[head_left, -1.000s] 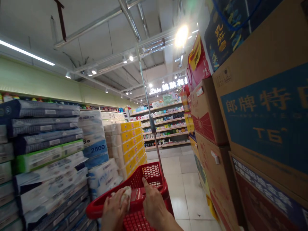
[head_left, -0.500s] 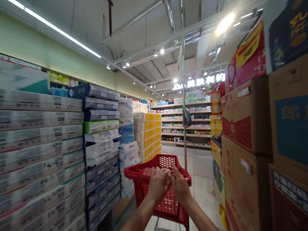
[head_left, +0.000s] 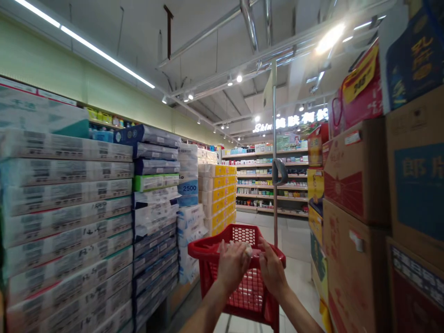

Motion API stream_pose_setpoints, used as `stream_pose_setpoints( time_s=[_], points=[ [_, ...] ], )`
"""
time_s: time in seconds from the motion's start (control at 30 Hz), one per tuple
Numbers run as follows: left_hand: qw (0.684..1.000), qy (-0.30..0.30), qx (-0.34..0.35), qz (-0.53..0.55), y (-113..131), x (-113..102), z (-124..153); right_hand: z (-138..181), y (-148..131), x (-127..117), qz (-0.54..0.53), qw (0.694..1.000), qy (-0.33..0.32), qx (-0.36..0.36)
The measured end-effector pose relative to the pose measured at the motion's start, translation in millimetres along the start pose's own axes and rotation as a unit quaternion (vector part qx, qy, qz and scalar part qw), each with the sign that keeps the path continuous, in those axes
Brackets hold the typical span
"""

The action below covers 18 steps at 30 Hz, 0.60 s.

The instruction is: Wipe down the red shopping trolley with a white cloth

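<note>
A red plastic shopping cart (head_left: 204, 247) with perforated walls stands right in front of me. Over its near rim is my left hand (head_left: 233, 266), fingers curled closed. A small pale, crumpled thing (head_left: 249, 250) shows at its fingertips; its kind is not clear. Just to the right, my right hand (head_left: 272, 270) has its fingers stretched forward beside the rim, with nothing visible in it. Whether its palm touches the cart is hidden.
Stacked tissue packs (head_left: 69, 208) line the left, with yellow-and-white packs (head_left: 218, 194) farther along. Cardboard cartons (head_left: 357, 171) rise on the right. A metal pole (head_left: 275, 203) stands beyond the cart, before stocked shelves (head_left: 255, 185). Pale floor (head_left: 294, 259) runs between.
My hands, close together before, have moved apart, the right one to the right. The pale thing shows at the left fingertips. The scene has shifted rightward in view.
</note>
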State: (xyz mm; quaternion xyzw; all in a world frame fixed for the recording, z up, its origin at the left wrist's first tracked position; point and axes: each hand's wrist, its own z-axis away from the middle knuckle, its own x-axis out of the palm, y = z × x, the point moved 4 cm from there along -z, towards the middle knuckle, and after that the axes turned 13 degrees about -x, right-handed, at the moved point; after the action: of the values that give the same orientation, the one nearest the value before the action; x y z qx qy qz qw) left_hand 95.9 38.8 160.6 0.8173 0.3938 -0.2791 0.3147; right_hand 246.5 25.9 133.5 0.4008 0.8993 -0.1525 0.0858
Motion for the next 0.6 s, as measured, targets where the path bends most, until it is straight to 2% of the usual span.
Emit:
stream_pose_setpoints(
  time_s=[0.1, 0.17, 0.23, 0.33, 0.4, 0.47, 0.53, 0.6],
  points=[
    [0.995, 0.038, -0.082, -0.029, -34, -10, -1, 1, 5, -11, 0.011, 1.000, 0.017, 0.002],
    [0.988, 0.053, -0.133, -0.050, -46, -14, -3, -1, 7, -17, 0.020, 0.999, 0.021, 0.015],
    [0.991, 0.039, -0.114, -0.052, -32, -10, -5, -2, 8, -21, 0.023, 0.999, 0.020, 0.034],
    [0.999, 0.000, -0.008, -0.031, 12, 3, -5, -2, 8, -25, 0.013, 0.999, 0.012, 0.049],
    [0.999, -0.010, 0.031, -0.022, 23, 5, -4, -2, 7, -27, 0.005, 0.999, 0.009, 0.048],
    [1.000, 0.000, 0.003, -0.022, 10, -1, -5, -2, 5, -28, 0.001, 0.999, 0.010, 0.046],
    [0.997, 0.020, -0.069, -0.031, -15, -9, -6, -2, 3, -28, 0.000, 0.999, 0.013, 0.047],
    [0.992, 0.034, -0.118, -0.038, -27, -13, -6, -2, 2, -24, 0.004, 0.999, 0.017, 0.051]
  ],
)
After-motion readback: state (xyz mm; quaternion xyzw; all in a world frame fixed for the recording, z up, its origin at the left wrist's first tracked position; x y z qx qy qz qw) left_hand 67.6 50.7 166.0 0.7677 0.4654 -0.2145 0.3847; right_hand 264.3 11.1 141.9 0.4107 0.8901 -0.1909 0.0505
